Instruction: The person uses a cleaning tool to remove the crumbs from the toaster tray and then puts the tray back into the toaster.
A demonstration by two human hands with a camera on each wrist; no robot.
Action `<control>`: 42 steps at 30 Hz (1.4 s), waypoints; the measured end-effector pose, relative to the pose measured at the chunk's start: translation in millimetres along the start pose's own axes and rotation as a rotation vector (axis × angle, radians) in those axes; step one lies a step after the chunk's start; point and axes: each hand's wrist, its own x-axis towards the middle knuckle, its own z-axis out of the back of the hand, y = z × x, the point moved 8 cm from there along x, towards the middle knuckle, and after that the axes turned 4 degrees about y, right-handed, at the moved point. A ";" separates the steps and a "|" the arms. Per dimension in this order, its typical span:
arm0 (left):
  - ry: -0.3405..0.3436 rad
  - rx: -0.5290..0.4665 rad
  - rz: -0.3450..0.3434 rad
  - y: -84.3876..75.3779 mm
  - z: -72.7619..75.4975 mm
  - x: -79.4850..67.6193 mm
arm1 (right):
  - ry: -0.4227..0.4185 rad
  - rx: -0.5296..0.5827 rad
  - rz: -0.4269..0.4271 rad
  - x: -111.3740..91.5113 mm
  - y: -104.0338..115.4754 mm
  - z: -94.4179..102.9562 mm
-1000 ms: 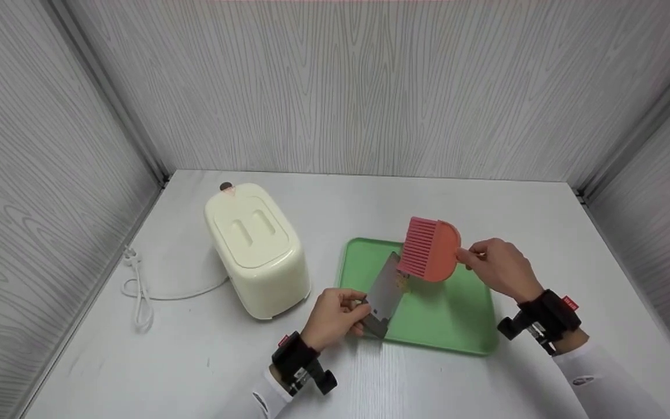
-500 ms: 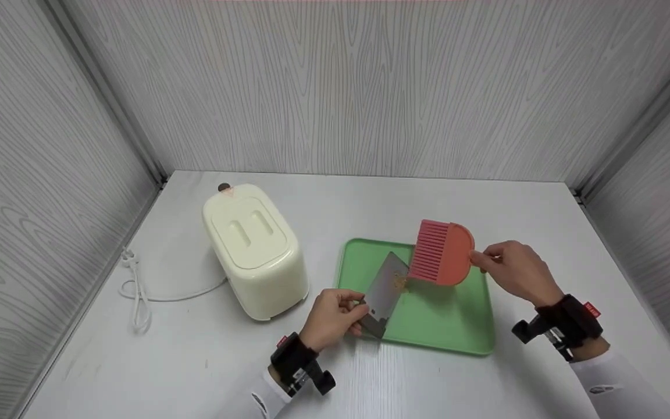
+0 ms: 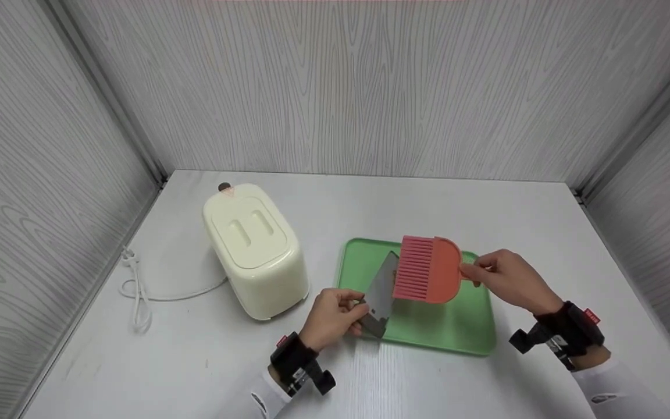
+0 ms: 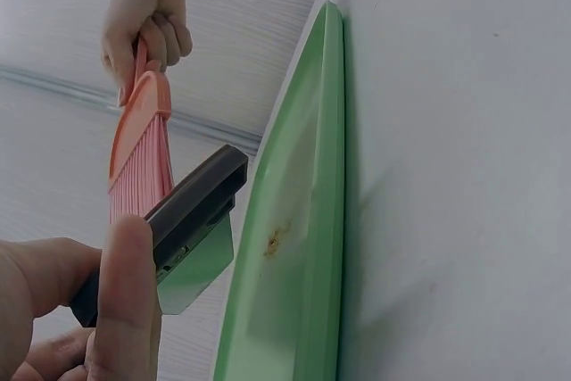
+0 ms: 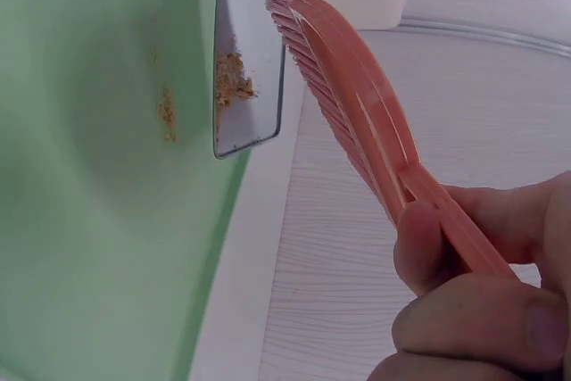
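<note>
Green tray (image 3: 469, 326) sits on the white table (image 3: 405, 387); everything below is placed from it. Metal plate (image 3: 378, 294) w/ a dark grip end is over the tray's left part, held up off the tray floor & tilted. The left hand (image 3: 332, 317), by the tray's near left corner, pinches that dark end btwn thumb & fingers, so its grip is closed down on the plate. Pink brush (image 3: 431, 270) hangs above the tray's middle, handle pointing out past the tray's right side; the right hand (image 3: 506, 279) is there, thumb & fingers closed around the handle.

Crumbs (image 5: 232, 82) lie on the plate near its free end, along the edge facing the tray's middle; a smaller lot of stray crumbs (image 5: 167, 111) lies on the tray floor just beside it.

Key relation, prob.: bristle row vs. plate. Plate's long axis runs approx. from the tray's near side toward its far side, & the bristle row runs nearly the same way, tips facing the tray's left. Left hand is nearer the plate; right hand reaches it only via the brush. Whether bristles touch plate: can't tell.

Toaster (image 3: 259, 250) w/ its cord (image 3: 189, 297) stands left of the tray, apart from it.
</note>
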 end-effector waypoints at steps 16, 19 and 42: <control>0.018 -0.010 -0.016 -3.4 -2.5 -2.8 | -0.028 -0.086 0.005 2.3 -13.0 -8.9; 0.015 -0.003 -0.017 -3.4 -2.3 -2.7 | -0.039 -0.090 -0.006 2.5 -16.2 -6.1; 0.011 -0.016 -0.032 -3.4 -2.0 -1.7 | -0.088 -0.058 -0.084 -3.1 -36.4 18.1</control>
